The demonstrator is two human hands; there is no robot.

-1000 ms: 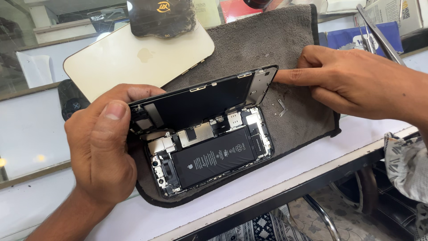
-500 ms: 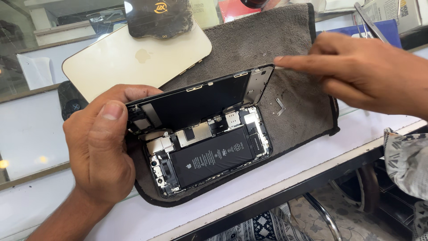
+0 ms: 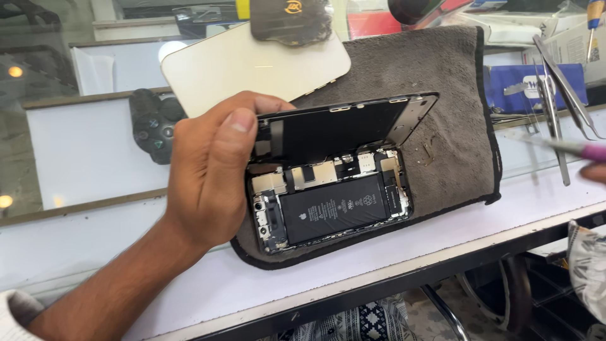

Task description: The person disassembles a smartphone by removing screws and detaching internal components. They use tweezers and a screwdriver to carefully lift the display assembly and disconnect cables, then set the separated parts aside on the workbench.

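An opened phone lies on a grey cloth, its black battery and inner boards showing. My left hand grips the phone's left end and holds the black screen panel tilted up, hinged along the far edge. Only a fingertip of my right hand shows at the right edge of the view. It holds a thin, blurred tool with a pink end, well to the right of the phone and apart from it.
A cream device lies face down behind the phone with a black pad on it. A black game controller sits at the left. Metal tweezers and a blue box are at the right. The white counter edge runs in front.
My right hand has left the screen's right corner and pulled away to the right edge, now with a thin tool in it. My left hand still holds the screen up.
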